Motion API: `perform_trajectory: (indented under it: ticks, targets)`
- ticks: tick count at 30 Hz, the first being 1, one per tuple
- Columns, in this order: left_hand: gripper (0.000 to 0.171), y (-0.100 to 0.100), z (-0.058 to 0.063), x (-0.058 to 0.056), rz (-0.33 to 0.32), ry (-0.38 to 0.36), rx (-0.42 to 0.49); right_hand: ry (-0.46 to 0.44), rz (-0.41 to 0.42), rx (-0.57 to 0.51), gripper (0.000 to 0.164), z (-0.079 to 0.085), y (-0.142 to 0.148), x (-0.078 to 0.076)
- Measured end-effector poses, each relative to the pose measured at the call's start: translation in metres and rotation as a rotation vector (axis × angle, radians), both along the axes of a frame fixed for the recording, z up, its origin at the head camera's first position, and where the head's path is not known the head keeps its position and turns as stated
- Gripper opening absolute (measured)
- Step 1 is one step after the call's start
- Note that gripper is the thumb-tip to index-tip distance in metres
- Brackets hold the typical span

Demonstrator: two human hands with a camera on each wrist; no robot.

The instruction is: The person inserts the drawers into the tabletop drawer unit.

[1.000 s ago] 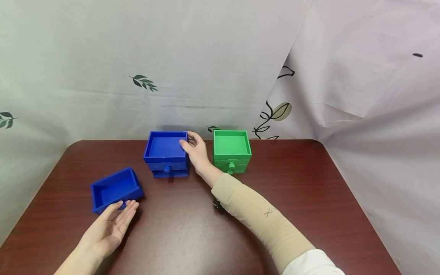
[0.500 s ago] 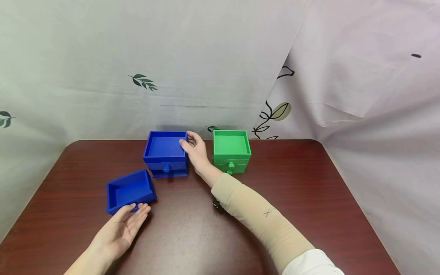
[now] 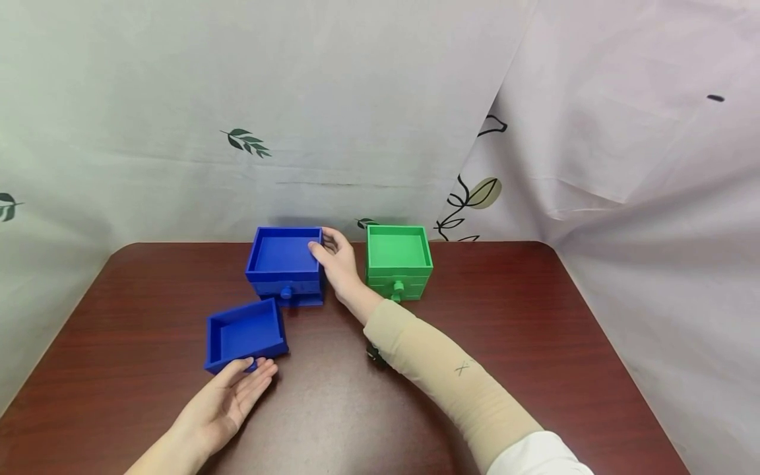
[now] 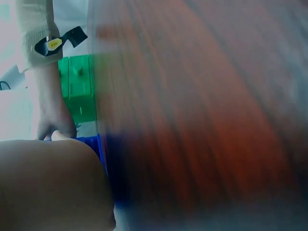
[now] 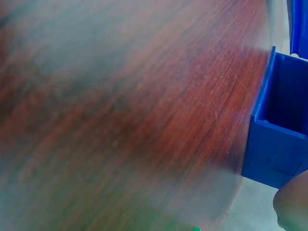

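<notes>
In the head view, my left hand pinches the small round knob of a loose blue drawer between thumb and fingers. The drawer has nothing in it and sits at an angle, front-left of a blue mini drawer cabinet. My right hand grips that cabinet's right wall, thumb over the top rim and fingers along the side. One drawer with a knob fills the cabinet's upper slot; its lower slot is open, as the right wrist view also shows on the cabinet.
A green mini drawer cabinet stands just right of my right hand. The brown table ends at a pale curtain with leaf prints. A black strap device shows beside my right sleeve.
My left hand has carried the blue drawer to the right, closer to the blue cabinet's front. My right hand and both cabinets have stayed in place.
</notes>
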State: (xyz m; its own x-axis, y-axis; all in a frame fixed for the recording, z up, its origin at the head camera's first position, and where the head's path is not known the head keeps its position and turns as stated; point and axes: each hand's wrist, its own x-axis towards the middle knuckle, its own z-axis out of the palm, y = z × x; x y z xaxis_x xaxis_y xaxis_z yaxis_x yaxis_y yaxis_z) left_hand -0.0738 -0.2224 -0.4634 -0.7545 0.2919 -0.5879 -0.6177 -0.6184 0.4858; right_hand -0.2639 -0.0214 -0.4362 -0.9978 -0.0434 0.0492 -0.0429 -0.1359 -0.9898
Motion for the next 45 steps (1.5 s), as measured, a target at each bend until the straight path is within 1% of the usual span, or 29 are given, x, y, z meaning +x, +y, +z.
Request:
perform_trajectory:
  ticks: [6,15,22,29,38,45]
  targets:
    - [0.036,0.006,-0.001,0.001,-0.054,0.022,0.017,-0.001,-0.002,0.006,0.045,0.000,0.000,0.000]
    - [0.032,0.016,-0.004,-0.003,-0.095,0.050,0.020,0.014,-0.010,-0.001,0.045,-0.001,0.000,0.000]
    - [0.031,0.026,-0.005,-0.008,-0.114,0.053,-0.025,0.009,0.004,0.006,0.044,-0.002,0.000,-0.001]
    - [0.025,0.033,0.000,-0.016,-0.112,0.060,-0.073,0.017,0.004,-0.001,0.045,-0.001,0.000,0.000]
    - [0.029,0.035,0.001,-0.024,-0.126,0.075,-0.093,0.010,0.004,0.012,0.044,-0.001,0.000,0.000]
    - [0.031,0.036,0.000,-0.028,-0.129,0.077,-0.090,0.015,0.002,0.012,0.045,0.000,0.001,0.001]
